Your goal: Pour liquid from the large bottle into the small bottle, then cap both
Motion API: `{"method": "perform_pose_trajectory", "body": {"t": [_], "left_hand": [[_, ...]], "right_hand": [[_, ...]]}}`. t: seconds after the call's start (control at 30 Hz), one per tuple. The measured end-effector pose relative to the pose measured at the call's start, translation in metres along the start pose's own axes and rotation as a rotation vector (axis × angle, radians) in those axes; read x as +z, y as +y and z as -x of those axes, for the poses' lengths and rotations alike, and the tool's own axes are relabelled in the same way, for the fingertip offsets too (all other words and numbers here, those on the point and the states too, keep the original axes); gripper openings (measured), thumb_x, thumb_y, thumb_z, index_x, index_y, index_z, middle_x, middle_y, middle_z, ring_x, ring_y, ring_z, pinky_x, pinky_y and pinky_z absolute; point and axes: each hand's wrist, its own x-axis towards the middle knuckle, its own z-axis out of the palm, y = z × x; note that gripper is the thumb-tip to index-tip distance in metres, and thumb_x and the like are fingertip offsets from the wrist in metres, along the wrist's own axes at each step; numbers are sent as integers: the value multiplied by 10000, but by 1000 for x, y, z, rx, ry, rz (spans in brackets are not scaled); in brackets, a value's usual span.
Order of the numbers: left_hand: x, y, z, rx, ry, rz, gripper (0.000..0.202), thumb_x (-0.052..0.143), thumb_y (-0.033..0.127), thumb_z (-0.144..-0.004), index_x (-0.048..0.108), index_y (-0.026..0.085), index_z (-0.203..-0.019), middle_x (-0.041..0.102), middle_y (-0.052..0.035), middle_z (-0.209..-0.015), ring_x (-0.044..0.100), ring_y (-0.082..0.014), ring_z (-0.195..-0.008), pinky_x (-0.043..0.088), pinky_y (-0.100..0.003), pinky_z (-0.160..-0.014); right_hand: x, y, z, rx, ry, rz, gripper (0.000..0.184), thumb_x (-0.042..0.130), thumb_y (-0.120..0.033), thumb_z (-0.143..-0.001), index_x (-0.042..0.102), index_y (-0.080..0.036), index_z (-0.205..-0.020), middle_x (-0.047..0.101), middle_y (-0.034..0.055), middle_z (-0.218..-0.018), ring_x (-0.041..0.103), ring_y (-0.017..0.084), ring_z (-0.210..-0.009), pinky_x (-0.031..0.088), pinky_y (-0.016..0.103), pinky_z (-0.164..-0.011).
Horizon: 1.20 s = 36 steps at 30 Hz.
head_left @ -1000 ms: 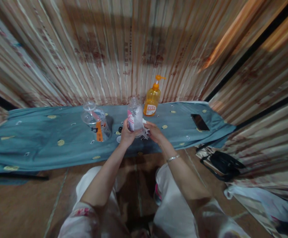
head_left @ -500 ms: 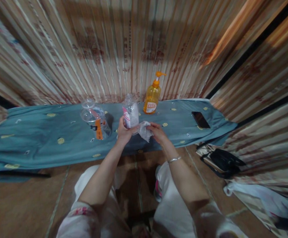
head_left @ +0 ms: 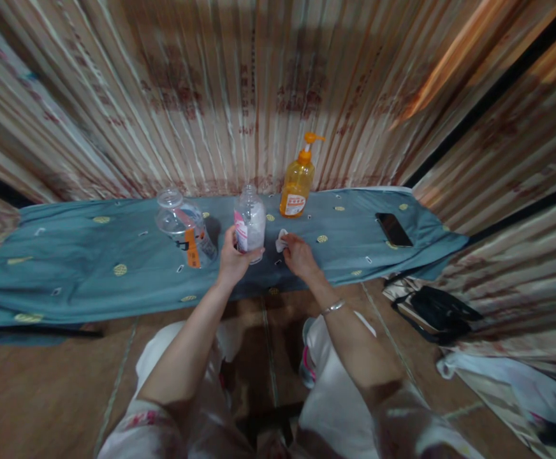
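A clear plastic bottle (head_left: 255, 223) with a pink and white label and an uncapped neck is gripped low down by my left hand (head_left: 234, 258). It stands upright or nearly so; whether its base touches the cloth is hard to make out. To its right, my right hand (head_left: 300, 256) is closed on a crumpled white tissue (head_left: 282, 241), mostly tucked in the fingers. Just behind that hand stands an orange pump bottle (head_left: 295, 191) with yellow liquid in it. Left of my left hand is a larger clear plastic jar (head_left: 177, 223) with an orange label.
A teal patterned cloth (head_left: 87, 255) covers the long narrow table. Towards its right end lies a black phone (head_left: 393, 229). A black bag (head_left: 443, 309) rests on the floor at the right. Striped curtains (head_left: 201, 95) hang behind and beside the table.
My right hand has drawn the tissue away from the bottle's base and bunched it smaller in the fingers. My left hand keeps its hold on the bottle.
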Motion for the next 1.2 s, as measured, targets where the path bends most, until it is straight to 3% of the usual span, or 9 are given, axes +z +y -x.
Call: {"method": "perform_pose_trajectory", "body": {"t": [0.17,0.33,0.63,0.83,1.2], "left_hand": [[-14,1,2,2,20,-81,797,862,301,-446,514,193,-1154,632,-55,-1073,619,-238,-1018,485,-378,-925],[-27,0,5,19,28,-91,771,860,326,-458,521,214,-1141,637,-39,-1048,619,-225,-998,489,-372,-918],[-48,5,9,-59,34,-25,731,854,293,-441,533,209,-1093,651,-39,-1044,633,-223,-972,494,-379,-921],[-62,6,19,-89,14,5,702,836,275,-441,548,208,-1077,659,-36,-1045,638,-231,-977,496,-380,-916],[-81,8,32,-146,48,13,720,828,253,-421,577,205,-1093,663,-24,-1005,628,-223,-941,488,-368,-910]], "right_hand": [[0,-5,2,-25,-149,140,350,482,-75,-851,616,-80,-1174,625,188,-1246,587,253,-1169,439,343,-1013],[2,-11,1,-71,-143,129,553,643,-262,-841,509,-60,-1338,500,232,-1423,482,297,-1323,382,403,-1097],[20,-40,-16,-139,-117,-9,477,530,-161,-902,489,-73,-1369,570,192,-1382,538,233,-1294,407,355,-1089],[29,-53,-28,-137,-150,-24,481,512,-179,-918,476,-51,-1380,564,196,-1390,564,227,-1268,414,317,-1074],[52,-69,-41,-148,-223,-99,512,523,-212,-918,445,-74,-1404,583,178,-1371,576,241,-1252,436,349,-1055]]}}
